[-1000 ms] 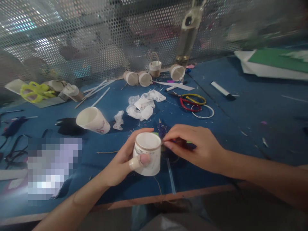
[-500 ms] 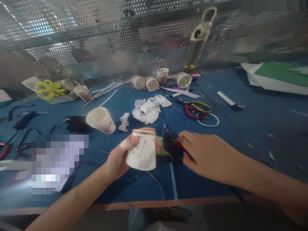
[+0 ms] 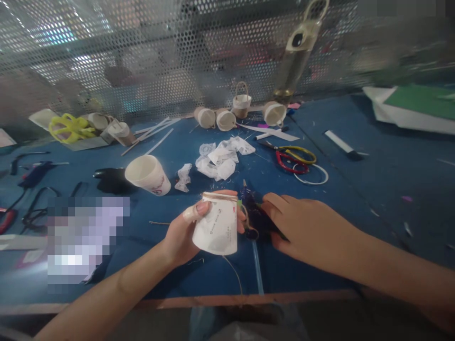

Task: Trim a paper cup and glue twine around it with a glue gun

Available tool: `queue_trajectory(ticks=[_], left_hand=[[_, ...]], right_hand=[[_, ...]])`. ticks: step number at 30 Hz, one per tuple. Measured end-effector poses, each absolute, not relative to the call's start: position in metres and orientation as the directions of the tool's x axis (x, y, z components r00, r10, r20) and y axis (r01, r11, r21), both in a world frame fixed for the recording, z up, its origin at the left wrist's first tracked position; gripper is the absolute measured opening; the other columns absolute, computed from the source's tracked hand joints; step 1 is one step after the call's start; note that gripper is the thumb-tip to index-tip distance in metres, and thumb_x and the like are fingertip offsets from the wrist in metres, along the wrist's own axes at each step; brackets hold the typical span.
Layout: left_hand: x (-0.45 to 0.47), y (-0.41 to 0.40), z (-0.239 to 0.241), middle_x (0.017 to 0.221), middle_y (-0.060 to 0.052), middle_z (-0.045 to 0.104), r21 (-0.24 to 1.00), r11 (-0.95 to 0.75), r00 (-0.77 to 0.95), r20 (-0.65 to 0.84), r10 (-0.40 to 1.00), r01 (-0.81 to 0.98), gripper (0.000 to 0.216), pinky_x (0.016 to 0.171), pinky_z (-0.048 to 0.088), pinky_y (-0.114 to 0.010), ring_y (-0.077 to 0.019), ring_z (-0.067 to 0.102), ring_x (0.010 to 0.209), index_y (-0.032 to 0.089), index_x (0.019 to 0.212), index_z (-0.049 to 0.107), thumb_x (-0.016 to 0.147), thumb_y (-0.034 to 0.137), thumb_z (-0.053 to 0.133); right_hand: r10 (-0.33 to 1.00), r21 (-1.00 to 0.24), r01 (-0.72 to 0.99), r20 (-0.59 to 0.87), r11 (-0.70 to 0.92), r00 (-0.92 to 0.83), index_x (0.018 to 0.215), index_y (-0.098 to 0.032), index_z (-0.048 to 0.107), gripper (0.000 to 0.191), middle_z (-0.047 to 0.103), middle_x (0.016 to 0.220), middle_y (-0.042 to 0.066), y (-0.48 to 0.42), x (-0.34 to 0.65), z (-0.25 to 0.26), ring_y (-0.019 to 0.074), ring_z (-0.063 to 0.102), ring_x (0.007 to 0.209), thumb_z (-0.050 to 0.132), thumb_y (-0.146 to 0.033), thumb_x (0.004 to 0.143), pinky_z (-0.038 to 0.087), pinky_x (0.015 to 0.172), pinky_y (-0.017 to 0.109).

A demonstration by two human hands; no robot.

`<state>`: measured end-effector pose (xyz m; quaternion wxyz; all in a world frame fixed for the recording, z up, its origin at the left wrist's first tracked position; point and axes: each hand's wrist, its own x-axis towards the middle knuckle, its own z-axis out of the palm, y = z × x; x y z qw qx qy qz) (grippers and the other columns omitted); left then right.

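Note:
My left hand (image 3: 190,232) is wrapped round a white paper cup (image 3: 216,227), held tilted with its narrower end away from me. Brown twine (image 3: 218,195) circles that far end, and a loose strand hangs below the cup to the table's front edge. A plaster covers my left thumb. My right hand (image 3: 287,220) is closed on a dark blue glue gun (image 3: 251,203), whose nozzle points away from me. A clear glue stick (image 3: 258,270) sticks out of its rear toward me. The right fingertips are partly hidden behind the gun. Cup and gun are side by side.
Another paper cup (image 3: 147,175) leans at left beside a black object. White lace (image 3: 222,158) lies mid-table. Scissors (image 3: 291,158) and a white ring (image 3: 313,175) lie at right. Small twine-wrapped cups (image 3: 225,121) and a bottle (image 3: 296,57) stand along the perforated metal screen.
My left hand has moved the cup slightly right, closer to the glue gun. The right hand stays at nearly the same place on the gun.

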<state>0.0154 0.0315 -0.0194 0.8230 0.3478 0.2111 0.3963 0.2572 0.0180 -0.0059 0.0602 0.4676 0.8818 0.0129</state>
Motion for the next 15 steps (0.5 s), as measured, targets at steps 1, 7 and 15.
queue_trajectory(ticks=[1, 7, 15], left_hand=[[0.0162, 0.0317, -0.0204, 0.096, -0.014, 0.078, 0.737, 0.446, 0.595, -0.074, 0.800, -0.508, 0.049, 0.079, 0.058, -0.034, -0.0255, 0.075, 0.084, 0.010, 0.118, 0.071, 0.083, 0.044, 0.072], [0.0160, 0.0332, -0.0220, 0.100, -0.014, 0.078, 0.733, 0.450, 0.578, -0.095, 0.810, -0.510, 0.047, 0.084, 0.057, -0.037, -0.0266, 0.075, 0.087, 0.011, 0.118, 0.071, 0.084, 0.043, 0.072], [0.0138, 0.0331, -0.0232, 0.100, -0.014, 0.079, 0.740, 0.428, 0.547, -0.096, 0.831, -0.520, 0.047, 0.088, 0.056, -0.040, -0.0277, 0.075, 0.089, 0.010, 0.122, 0.071, 0.087, 0.041, 0.069]], right_hand=[[0.827, 0.076, 0.825, -0.097, 0.561, -0.554, 0.098, -0.013, 0.067, 0.019, 0.064, 0.097, 0.008, 0.0176, 0.2578, -0.0063, 0.0238, 0.064, 0.072, 0.062, -0.017, 0.080, 0.017, 0.052, 0.032], [0.825, 0.063, 0.823, -0.090, 0.564, -0.559, 0.099, -0.014, 0.067, 0.020, 0.065, 0.097, 0.007, 0.0162, 0.2604, -0.0077, 0.0248, 0.065, 0.073, 0.062, -0.018, 0.080, 0.017, 0.053, 0.033], [0.817, 0.082, 0.813, -0.059, 0.576, -0.573, 0.097, -0.013, 0.066, 0.022, 0.065, 0.096, 0.007, 0.0168, 0.2600, -0.0091, 0.0234, 0.063, 0.072, 0.061, -0.013, 0.076, 0.020, 0.053, 0.032]])
